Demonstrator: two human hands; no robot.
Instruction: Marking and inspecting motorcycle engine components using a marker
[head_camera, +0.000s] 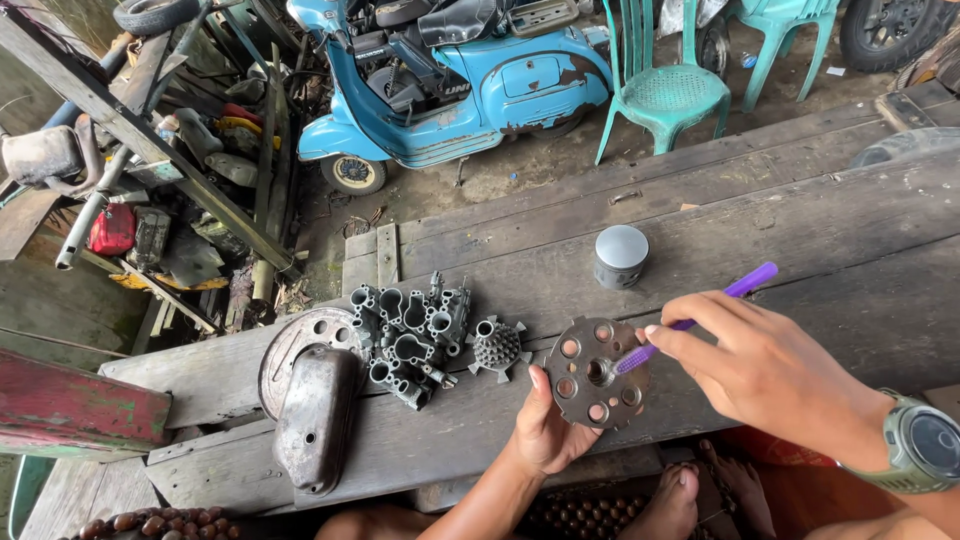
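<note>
My left hand (548, 432) holds a round metal plate (597, 372) with several holes, gripping it from below at its lower left edge. My right hand (762, 368) grips a purple toothbrush (700, 315); its bristle end rests on the plate near the right side of the centre hole. A green watch (922, 445) sits on my right wrist. Both hands hover over the near edge of a weathered wooden workbench (800, 230).
On the bench lie a small spiked round part (497, 346), a cluster of grey cast metal parts (408, 340), a dark oval cover (315, 415) over a round disc (300, 335), and a small grey cylinder (620, 256). Behind stand a blue scooter (450, 90) and green plastic chairs (665, 90).
</note>
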